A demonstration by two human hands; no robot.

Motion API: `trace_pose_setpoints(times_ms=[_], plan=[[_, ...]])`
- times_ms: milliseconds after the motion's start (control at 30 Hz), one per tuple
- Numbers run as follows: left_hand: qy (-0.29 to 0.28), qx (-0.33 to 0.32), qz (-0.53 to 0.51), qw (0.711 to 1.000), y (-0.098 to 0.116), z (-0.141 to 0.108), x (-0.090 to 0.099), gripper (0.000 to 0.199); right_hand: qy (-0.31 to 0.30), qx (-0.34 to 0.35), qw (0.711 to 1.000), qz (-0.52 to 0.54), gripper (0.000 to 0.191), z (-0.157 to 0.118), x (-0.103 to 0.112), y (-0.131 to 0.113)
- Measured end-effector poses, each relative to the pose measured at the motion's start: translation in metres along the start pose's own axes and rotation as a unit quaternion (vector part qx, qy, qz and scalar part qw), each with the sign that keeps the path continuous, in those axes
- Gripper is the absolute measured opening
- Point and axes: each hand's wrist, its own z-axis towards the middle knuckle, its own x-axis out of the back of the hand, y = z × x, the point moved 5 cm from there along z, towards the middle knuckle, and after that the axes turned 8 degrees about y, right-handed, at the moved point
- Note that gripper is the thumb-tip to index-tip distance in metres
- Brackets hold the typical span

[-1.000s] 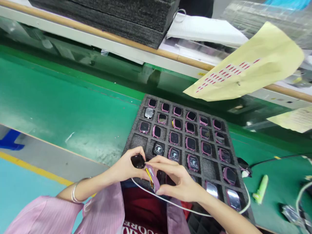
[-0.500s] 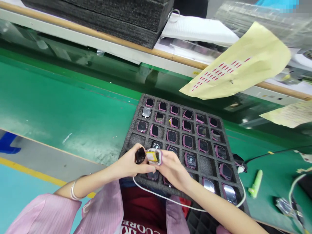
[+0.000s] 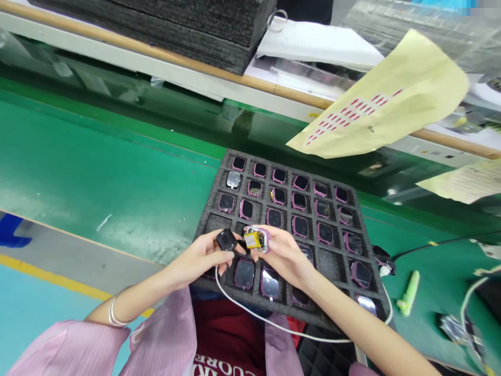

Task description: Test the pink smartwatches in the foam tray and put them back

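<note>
Over the near left part of a grey foam tray (image 3: pixel 331 263), my left hand (image 3: pixel 209 256) pinches a small black square piece (image 3: pixel 226 239), its flat face turned up. A white cable (image 3: pixel 250 315) runs down from beneath this hand; whether it joins the black piece is hidden. My right hand (image 3: pixel 285 250) is closed on an opened pink smartwatch case (image 3: pixel 266 240), with a yellow-wrapped battery (image 3: pixel 253 240) showing on its left side. The two pieces are close together, side by side. Several pink smartwatches (image 3: pixel 300 226) lie in the tray's compartments around my hands.
The tray rests on a green bench (image 3: pixel 117 172). To its right are a light-green pen-like tool (image 3: pixel 409 293) and a black plug with cables (image 3: pixel 385 263). A yellow paper (image 3: pixel 376 107) hangs from the shelf edge above. Black foam blocks (image 3: pixel 176 31) stand on the shelf.
My hands have drawn slightly apart. The black piece has turned flatter towards me, and the opened watch case has shifted a little up and right.
</note>
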Motion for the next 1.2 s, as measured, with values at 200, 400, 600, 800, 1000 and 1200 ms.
trace_pose_setpoints(times_ms=[200,400,600,800,1000,1200], plan=[[0.044,-0.048,0.038,0.997,0.003,0.004,-0.011,0.031,0.021,0.165,0.95,-0.266,0.039,-0.015,-0.004,-0.009],[0.137,-0.086,0.11,0.981,0.009,-0.004,-0.004,0.024,0.042,0.231,0.908,-0.347,0.043,-0.022,-0.006,-0.013],[0.101,-0.131,0.122,0.979,0.012,-0.007,-0.002,0.016,-0.012,0.089,0.984,-0.154,0.043,-0.022,-0.011,-0.003],[0.044,-0.183,0.084,0.978,0.016,-0.01,-0.006,0.012,-0.043,0.104,0.985,-0.13,0.047,-0.027,-0.015,-0.004],[0.013,-0.261,0.149,0.954,0.024,-0.019,-0.007,0.008,-0.08,0.125,0.977,-0.154,0.052,-0.03,-0.015,-0.002],[0.014,-0.268,0.15,0.952,0.027,-0.022,-0.008,0.022,-0.139,0.159,0.947,-0.241,0.052,-0.036,-0.022,-0.011]])
